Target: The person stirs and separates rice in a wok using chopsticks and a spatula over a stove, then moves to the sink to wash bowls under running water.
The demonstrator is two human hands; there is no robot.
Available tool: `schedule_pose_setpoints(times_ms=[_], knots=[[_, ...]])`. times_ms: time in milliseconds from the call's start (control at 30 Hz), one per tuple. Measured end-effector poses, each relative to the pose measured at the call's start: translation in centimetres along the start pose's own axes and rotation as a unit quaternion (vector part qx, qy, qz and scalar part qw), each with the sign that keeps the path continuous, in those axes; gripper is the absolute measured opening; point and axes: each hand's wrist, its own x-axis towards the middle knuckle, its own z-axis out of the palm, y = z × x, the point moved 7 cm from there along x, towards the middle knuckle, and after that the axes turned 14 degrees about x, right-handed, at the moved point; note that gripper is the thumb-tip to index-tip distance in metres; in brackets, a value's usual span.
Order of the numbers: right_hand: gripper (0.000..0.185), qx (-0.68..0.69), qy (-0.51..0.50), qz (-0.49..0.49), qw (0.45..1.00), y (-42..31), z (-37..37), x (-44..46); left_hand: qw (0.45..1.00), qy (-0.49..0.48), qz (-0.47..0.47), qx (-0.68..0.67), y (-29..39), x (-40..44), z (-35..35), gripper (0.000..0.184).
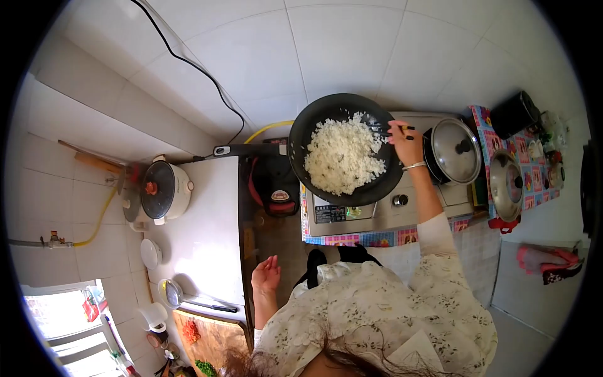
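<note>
The rice (344, 154) lies loose in the black pan (342, 105), which sits at the left part of the stove (422, 202); contact with the burner is hidden beneath it. The pan handle (251, 150) points left, towards the white worktop (207, 207), an arrangement that presumably keeps it clear of the working arm. The right hand (407, 146) has its fingers closed around a pair of chopsticks (409, 137), whose far ends reach into the right edge of the rice; the grip, placed at the pan's rim, appears chosen for reach across the grains. The right arm is extended forward, passing just left of the lidded pot (457, 149), with a bracelet (414, 165) at the wrist. The left hand (266, 276) is raised beside the worktop's edge, forearm upright in view, fingers loosely curled and apart, with nothing visible in them; it does not steady the pan handle. On the worktop stand a lidded cooker (182, 195) and, nearer the person, a strainer (171, 293) and a cutting board (220, 336) bearing chopped red pieces (191, 331), set apart from the stove, likely to keep them clear of heat.
</note>
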Motion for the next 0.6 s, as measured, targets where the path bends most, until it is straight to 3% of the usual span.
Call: schedule_pose_setpoints(times_ms=[33, 67, 100, 267, 367, 400, 500, 600], knots=[[0.019, 0.000, 0.003, 0.002, 1.000, 0.9, 0.2, -0.2, 1.000, 0.002, -0.004, -0.001, -0.2, 0.2, -0.3, 0.020], [0.021, -0.049, -0.056, -0.022, 0.997, 0.8, 2.0, -1.0, 1.000, 0.004, -0.006, -0.001, -0.4, 0.6, -0.6, 0.020], [0.020, 0.055, -0.091, 0.034, 0.994, 1.1, 4.5, -2.0, 1.000, 0.005, -0.009, -0.002, -0.4, 0.7, -0.6, 0.020], [0.020, 0.107, -0.264, 0.131, 0.950, -1.1, 8.5, -5.6, 1.000, -0.014, 0.001, -0.002, 0.1, 0.4, 0.7, 0.020], [0.019, 0.035, -0.230, 0.135, 0.963, 0.4, 6.3, -5.3, 1.000, -0.009, -0.003, 0.010, -0.1, 0.6, 0.5, 0.020], [0.017, 0.026, -0.212, 0.056, 0.975, -0.6, 4.6, -4.1, 1.000, -0.008, -0.004, 0.016, -0.2, 0.7, 0.6, 0.020], [0.016, -0.063, -0.065, 0.038, 0.995, -2.4, -0.5, -1.6, 1.000, -0.023, 0.013, -0.011, 0.3, 0.4, 0.4, 0.020], [0.017, -0.107, -0.086, -0.081, 0.987, -1.0, -0.4, -1.4, 1.000, -0.007, -0.007, -0.006, -0.2, 1.4, -0.6, 0.019]])
